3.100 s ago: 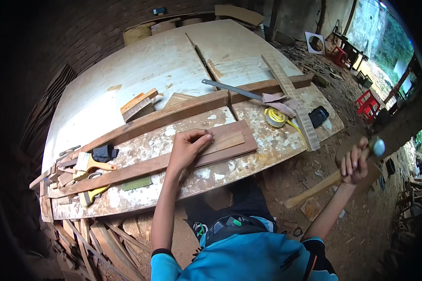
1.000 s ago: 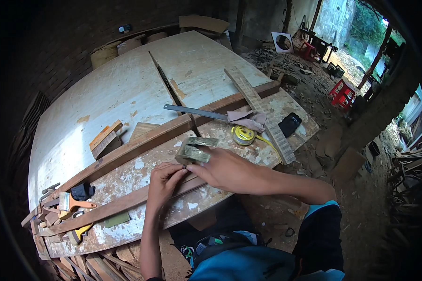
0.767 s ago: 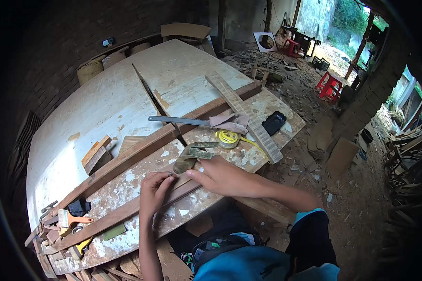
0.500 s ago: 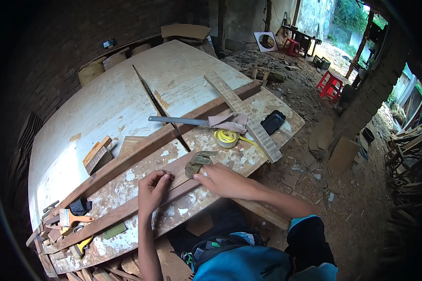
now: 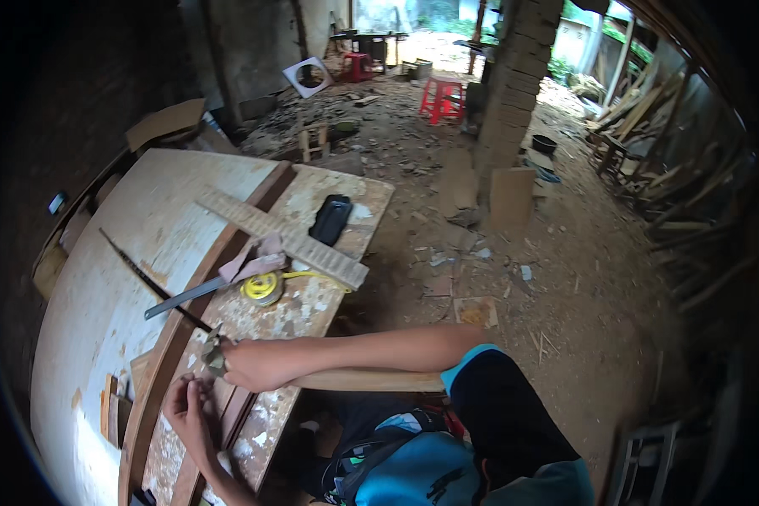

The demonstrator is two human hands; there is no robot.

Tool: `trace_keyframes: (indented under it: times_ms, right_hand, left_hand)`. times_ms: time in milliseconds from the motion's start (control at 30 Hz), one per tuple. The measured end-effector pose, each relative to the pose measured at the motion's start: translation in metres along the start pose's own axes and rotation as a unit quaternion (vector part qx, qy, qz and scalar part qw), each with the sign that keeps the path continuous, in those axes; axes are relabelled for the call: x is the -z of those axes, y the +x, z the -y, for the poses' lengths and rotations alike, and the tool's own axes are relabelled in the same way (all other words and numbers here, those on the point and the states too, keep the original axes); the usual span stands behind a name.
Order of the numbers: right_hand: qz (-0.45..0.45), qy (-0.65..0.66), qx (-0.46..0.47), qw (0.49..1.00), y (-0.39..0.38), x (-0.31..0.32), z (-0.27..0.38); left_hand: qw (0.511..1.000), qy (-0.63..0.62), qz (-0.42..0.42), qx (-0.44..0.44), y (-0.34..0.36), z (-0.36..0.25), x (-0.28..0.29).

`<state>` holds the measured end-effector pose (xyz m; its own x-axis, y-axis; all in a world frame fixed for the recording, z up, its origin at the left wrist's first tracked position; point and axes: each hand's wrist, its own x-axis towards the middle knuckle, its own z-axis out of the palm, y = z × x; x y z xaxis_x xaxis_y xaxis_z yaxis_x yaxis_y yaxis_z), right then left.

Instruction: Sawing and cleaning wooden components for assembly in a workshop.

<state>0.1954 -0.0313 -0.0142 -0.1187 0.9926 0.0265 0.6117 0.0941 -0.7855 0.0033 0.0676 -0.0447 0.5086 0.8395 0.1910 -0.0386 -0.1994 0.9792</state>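
While gripping the wooden-handled hammer (image 5: 354, 380) close behind its head with the right hand (image 5: 257, 365), long axis rightward along the forearm, head over the workbench (image 5: 302, 327); left hand (image 5: 189, 410) just lower-left, contents impossible to tell.

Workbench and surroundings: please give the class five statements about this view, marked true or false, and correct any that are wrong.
1. The right hand grips the hammer near its head. True.
2. The left hand holds the tape measure. False: the tape measure lies on the bench, out of both hands.
3. The pale strip crosses the brown beam. True.
4. The black tray is on the floor. False: it lies on the bench.
5. The nearer stool is blue. False: it is red.
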Motion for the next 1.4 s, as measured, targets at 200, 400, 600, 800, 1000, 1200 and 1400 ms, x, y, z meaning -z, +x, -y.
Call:
trace_keyframes:
  times_ms: [200,400,600,800,1000,1200,1400]
  right_hand:
    - [-0.02,0.042,-0.085,0.995,-0.014,0.021,-0.001]
    - [-0.013,-0.002,-0.057,0.998,-0.006,0.013,-0.001]
    - [-0.015,-0.117,0.075,0.99,0.019,0.0,-0.012]
    - [0.029,-0.123,-0.078,0.989,-0.002,0.025,0.014]
    - [0.046,-0.106,-0.051,0.992,0.0,0.03,0.024]
    - [0.062,-0.11,-0.043,0.991,0.0,0.029,0.023]
    - [0.05,-0.119,-0.02,0.991,-0.001,0.027,0.025]
  left_hand:
    - [0.999,-0.047,0.015,-0.006,0.013,0.007,-0.015]
    - [0.999,-0.026,0.03,-0.01,0.016,0.007,-0.009]
    - [0.999,0.042,-0.001,-0.002,-0.001,-0.015,-0.004]
    - [0.995,-0.087,0.012,0.036,0.004,-0.005,-0.007]
    - [1.0,-0.002,0.013,0.025,-0.002,-0.01,0.02]
    - [0.997,0.068,0.032,0.002,-0.001,-0.012,0.008]
    - [0.993,0.094,0.068,-0.002,-0.002,-0.016,0.005]
